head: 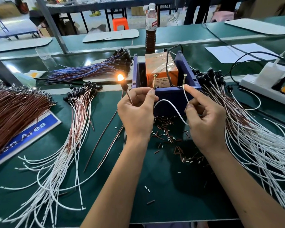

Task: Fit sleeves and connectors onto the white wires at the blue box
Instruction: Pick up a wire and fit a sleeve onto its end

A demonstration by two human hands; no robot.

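The blue box stands mid-table with an orange unit inside and two brass screws at its front rim. My left hand pinches a wire end against the left screw and grips a brown lead whose small lamp glows orange. My right hand pinches a white wire and holds its end up near the right screw. The white wire loops between both hands. Loose brown and white sleeves lie scattered in front of the box.
Bundles of white and brown wires with black connectors lie left and right. A brown wire heap covers a blue sign at far left. Blue-brown wires lie behind. A bottle stands behind the box; a power strip sits right.
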